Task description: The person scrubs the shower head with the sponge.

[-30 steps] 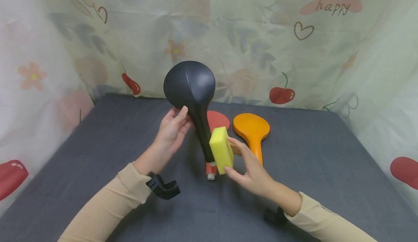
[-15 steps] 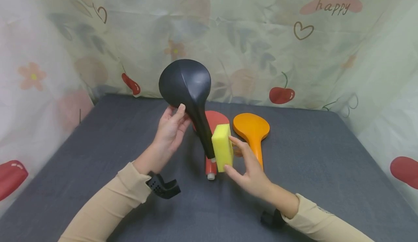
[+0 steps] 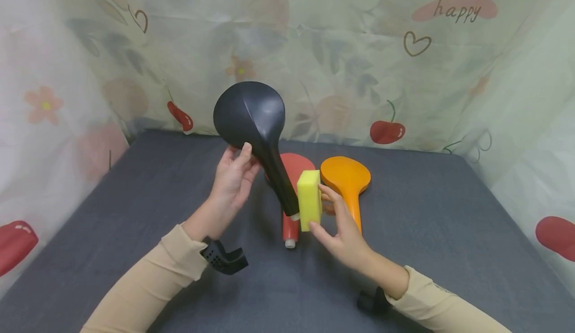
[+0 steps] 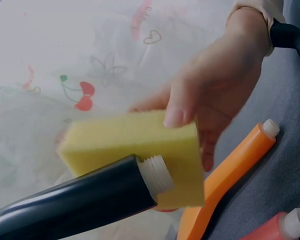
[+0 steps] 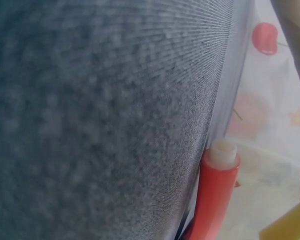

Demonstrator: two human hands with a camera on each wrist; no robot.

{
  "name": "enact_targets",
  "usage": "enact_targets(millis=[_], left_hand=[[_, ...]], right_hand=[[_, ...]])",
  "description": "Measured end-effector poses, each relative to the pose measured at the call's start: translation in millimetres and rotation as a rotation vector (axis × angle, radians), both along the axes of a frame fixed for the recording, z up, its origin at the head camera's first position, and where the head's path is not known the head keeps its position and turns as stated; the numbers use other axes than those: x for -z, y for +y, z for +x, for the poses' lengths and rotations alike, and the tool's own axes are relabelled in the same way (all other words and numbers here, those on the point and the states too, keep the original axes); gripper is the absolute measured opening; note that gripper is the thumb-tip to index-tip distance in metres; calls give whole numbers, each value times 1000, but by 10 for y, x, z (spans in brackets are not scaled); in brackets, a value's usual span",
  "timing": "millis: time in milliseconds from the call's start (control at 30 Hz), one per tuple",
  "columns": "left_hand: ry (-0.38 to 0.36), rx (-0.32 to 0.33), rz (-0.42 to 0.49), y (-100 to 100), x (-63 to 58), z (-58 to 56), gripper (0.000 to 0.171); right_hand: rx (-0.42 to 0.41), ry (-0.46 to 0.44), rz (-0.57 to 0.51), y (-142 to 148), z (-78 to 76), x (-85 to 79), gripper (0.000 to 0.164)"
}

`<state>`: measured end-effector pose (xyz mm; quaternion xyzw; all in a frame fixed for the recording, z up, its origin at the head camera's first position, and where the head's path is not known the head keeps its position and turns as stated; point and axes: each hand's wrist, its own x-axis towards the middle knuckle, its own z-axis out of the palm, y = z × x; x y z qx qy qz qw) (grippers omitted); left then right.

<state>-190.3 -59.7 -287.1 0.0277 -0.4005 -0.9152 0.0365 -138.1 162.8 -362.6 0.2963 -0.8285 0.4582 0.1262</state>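
Above the dark surface (image 3: 418,213), your left hand (image 3: 231,178) extended from the lower left, a black mount (image 3: 224,259) strapped at its wrist. It gripped the black shower head (image 3: 251,116) just below the broad part, thumb in front and fingers behind. You held that piece tilted, broad part up and to the left, handle slanting down to the right and ending in a white threaded tip (image 4: 157,177). Your right hand (image 3: 346,235) extended from the lower right and pinched a yellow sponge (image 3: 309,200) between thumb and fingers, keeping it upright just beside the tip; whether the two touched, you could not tell. Lower down, a red shower head (image 3: 298,166) lay on the surface, partly hidden by the black handle, its white end toward you. To its right lay an orange shower head (image 3: 345,174), its handle running toward you behind your right hand.
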Motion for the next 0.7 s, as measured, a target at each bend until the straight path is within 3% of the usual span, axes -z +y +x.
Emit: enact_targets(millis=[100, 200, 500, 700], left_hand=[[4, -9, 23, -1, -8, 9, 7], [8, -14, 34, -2, -12, 17, 7], [-11, -39, 17, -4, 9, 16, 5], [-27, -49, -3, -14, 25, 12, 7]], right_hand=[[3, -61, -16, 0, 6, -2, 73], [1, -44, -15, -3, 32, -4, 74], [-30, 209, 40, -27, 123, -17, 73], [-52, 435, 153, -38, 139, -10, 44]])
